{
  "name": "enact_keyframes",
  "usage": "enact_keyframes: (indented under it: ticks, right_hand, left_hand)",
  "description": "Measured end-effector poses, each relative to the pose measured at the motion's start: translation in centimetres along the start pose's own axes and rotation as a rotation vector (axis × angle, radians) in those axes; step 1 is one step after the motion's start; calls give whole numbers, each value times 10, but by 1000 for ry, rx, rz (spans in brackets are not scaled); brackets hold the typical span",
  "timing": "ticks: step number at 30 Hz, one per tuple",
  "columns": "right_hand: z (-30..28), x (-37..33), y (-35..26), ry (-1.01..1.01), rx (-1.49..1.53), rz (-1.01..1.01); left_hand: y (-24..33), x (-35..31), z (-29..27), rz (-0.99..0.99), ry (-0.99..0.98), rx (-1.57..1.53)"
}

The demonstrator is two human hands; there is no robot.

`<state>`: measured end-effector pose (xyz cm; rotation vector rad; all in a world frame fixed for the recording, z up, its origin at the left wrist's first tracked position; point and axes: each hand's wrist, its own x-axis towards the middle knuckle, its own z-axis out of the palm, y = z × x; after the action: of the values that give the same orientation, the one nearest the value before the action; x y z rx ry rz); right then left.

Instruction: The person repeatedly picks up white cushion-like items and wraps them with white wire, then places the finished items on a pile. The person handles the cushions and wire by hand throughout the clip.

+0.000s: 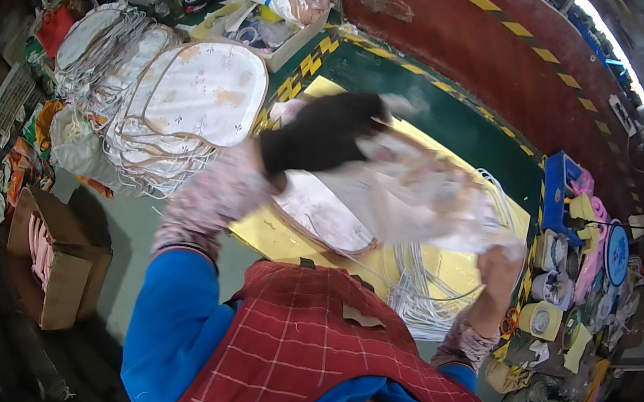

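Observation:
A white, floral-printed fabric piece (429,191), blurred by motion, is stretched between my two hands above the table. My left hand (318,135), in a black glove with the fingertips uncovered, is closed on its left end. At its right end, my bare right hand (498,269) grips the edge, with the fingers partly smeared. Under the fabric lies an oval floral piece (325,208) with brown edging, on a yellow sheet (269,231). A bundle of white cords (415,295) spreads over the table's near edge, between the fabric and my body.
Stacked oval floral pieces (206,92) with brown edging and white cords fill the left side. Behind them stands an open box of small supplies (285,50). A cardboard box (58,260) sits at lower left. On the right are a blue crate (560,188) and several spools (542,319).

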<state>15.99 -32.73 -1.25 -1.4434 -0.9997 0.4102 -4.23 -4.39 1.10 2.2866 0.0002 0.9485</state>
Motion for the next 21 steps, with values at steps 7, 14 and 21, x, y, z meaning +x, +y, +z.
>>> enact_keyframes:
  ticks: [7,14,21]
  right_hand:
    - [41,58,29,-199,-314,-162]
    - [194,129,141,-132,-558,143]
    - [423,143,241,-501,413,614]
  left_hand:
    - [-13,-91,-75,-207,-383,-111]
    - [-59,-242,-154,-487,778,351]
    - [-47,-282,-224,-386,1241,800]
